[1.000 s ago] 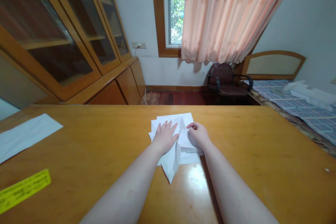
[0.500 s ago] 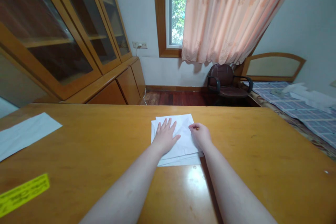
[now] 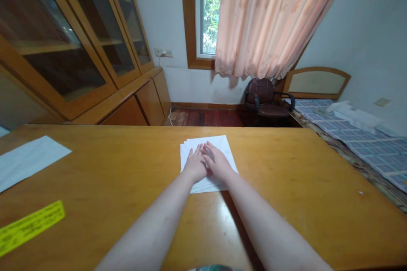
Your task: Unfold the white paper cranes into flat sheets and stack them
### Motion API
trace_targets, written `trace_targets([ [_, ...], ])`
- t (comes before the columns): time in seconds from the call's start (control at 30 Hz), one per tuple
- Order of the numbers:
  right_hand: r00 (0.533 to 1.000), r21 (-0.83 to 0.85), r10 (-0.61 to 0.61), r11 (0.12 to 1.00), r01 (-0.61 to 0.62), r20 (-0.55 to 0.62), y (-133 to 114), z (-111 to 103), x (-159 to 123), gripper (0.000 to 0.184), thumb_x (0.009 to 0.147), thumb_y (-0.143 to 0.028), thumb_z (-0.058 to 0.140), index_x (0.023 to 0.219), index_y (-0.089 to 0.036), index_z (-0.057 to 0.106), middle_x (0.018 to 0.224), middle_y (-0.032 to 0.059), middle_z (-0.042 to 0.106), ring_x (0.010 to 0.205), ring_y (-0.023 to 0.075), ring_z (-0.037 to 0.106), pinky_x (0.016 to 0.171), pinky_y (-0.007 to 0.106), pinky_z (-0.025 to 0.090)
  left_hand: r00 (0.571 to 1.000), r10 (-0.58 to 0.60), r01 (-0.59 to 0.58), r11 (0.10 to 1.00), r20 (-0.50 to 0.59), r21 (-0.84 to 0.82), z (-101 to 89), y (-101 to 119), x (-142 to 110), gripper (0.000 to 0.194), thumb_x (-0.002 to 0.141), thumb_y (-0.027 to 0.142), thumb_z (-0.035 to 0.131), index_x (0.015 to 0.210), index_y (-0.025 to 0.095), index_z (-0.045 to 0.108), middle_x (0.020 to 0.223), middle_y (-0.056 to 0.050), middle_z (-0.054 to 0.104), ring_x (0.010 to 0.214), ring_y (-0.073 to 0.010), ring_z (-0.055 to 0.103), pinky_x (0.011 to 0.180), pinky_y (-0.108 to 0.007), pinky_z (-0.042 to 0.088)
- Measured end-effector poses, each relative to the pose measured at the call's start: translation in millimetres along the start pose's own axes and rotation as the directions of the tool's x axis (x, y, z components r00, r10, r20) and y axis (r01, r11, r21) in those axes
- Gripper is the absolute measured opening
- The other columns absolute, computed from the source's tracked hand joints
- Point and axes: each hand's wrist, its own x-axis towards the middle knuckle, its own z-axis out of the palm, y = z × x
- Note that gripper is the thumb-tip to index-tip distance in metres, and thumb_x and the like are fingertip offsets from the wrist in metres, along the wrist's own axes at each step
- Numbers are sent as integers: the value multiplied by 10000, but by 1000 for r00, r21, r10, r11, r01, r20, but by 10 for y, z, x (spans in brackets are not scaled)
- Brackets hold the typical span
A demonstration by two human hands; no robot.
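A folded white paper [image 3: 222, 146] of several layers lies flat in the middle of the wooden table [image 3: 286, 169]. My left hand [image 3: 194, 164] rests palm down on its left half, fingers stretched out. Right beside it, my right hand [image 3: 217, 161] also lies flat on the paper, fingers extended and touching the left hand's fingers. Neither hand holds anything.
Another white sheet [image 3: 28, 159] lies at the table's left edge, with a yellow strip [image 3: 30, 226] nearer me. A glass-door cabinet [image 3: 79, 51] stands on the left. Beyond the table are a dark chair [image 3: 265, 99], a curtained window and a bed [image 3: 359, 135].
The loose paper flap was folded down flat. My right hand went from pinching the paper's edge to lying flat beside my left hand. The view shifted slightly right.
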Motion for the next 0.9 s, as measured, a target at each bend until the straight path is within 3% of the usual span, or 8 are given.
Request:
trace_targets([
  [0.1,976,-162,100,984,-69,195,-37,202,168,523,915,-412,284,1399,-214,278,1457,60,303,1344,181,260,1090,402,179,1000,-9,9,1000,4,1,-65,37,-5,702,835,504,335,1437,196,147,1508,-79,99,1385,-281,42,1103,-476,40],
  [0.17,955,-281,177,954,-107,238,24,252,294,532,925,-454,198,1402,-229,269,1479,37,252,1369,184,188,1097,417,128,1000,-7,7,1000,-9,-9,-77,43,-24,847,769,617,389,1441,181,114,1508,-94,92,1382,-303,43,1104,-475,54],
  [0.3,930,-454,282,878,-152,236,223,176,459,588,910,-482,201,1424,-196,199,1504,44,160,1385,188,110,1104,416,50,997,-73,73,997,-11,12,-4,-62,-149,1060,672,772,350,1415,38,168,1487,-190,102,1382,-302,35,1112,-438,71],
  [0.53,902,-546,413,788,-284,127,493,-22,278,640,899,-465,182,1439,-131,97,1516,65,70,1392,183,41,1101,447,33,974,-228,228,972,-10,59,-117,-416,-411,917,794,660,262,1388,-35,194,1470,-227,129,1378,-297,78,1114,-425,99],
  [0.63,902,-550,423,775,-311,86,514,-41,185,634,897,-447,180,1438,-126,99,1514,64,78,1391,181,52,1095,483,24,957,-279,284,956,-78,67,-246,-171,-302,899,813,638,242,1368,-68,222,1454,-263,149,1373,-328,63,1110,-458,70],
  [0.77,910,-568,398,778,-268,115,498,-36,157,609,895,-407,215,1438,-152,109,1514,60,85,1390,184,56,1090,490,51,983,104,-101,994,-148,27,-172,452,51,713,876,543,158,1439,114,68,1512,-91,30,1390,-212,-4,1125,-390,87],
  [0.87,921,-564,384,777,-279,73,513,-23,150,599,897,-361,222,1430,-100,141,1509,96,106,1388,197,80,1095,456,73,987,-145,140,987,-63,-78,-9,603,289,669,899,452,8,1420,61,163,1492,-139,145,1382,-233,113,1104,-430,155],
  [0.9,920,-556,390,774,-303,42,524,-22,145,596,899,-346,218,1424,-73,156,1505,114,121,1386,203,93,1096,444,74,985,-152,147,987,-76,-72,31,552,334,662,900,451,2,1414,89,207,1491,-117,174,1381,-235,120,1107,-451,133],
])
